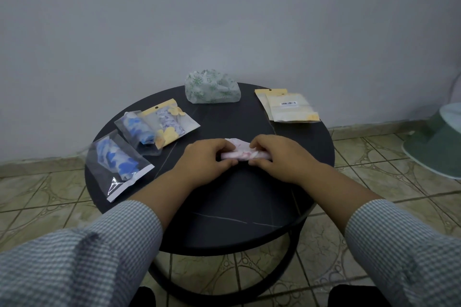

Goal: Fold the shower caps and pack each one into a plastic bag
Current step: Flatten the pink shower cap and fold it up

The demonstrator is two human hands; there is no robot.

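Both hands work at the middle of the round dark tabletop [224, 207]. Left hand [207, 159] and right hand [277, 157] sit close together, each with fingers and thumb curled round one end of a pink-and-white shower cap [240, 151], which is folded into a narrow strip lying on the tabletop between them.

Left side of the tabletop: three packed bags. Nearest clear bag [117, 164] holds a blue-patterned cap. A second clear bag [139, 132] with a blue cap lies just behind it, overlapping a yellow-trimmed bag [172, 119] that holds a rolled purple-print cap.

Far edge, by the wall: a loose, puffy green-patterned shower cap [212, 87], unfolded.

Far right: a small stack of flat yellow-trimmed plastic bags [289, 107], top one with a barcode label.

Checked shirt sleeves [99, 252] cover both forearms. Tiled floor [37, 194] below; a pale green object [439, 142] at the right edge, unclear what it is.
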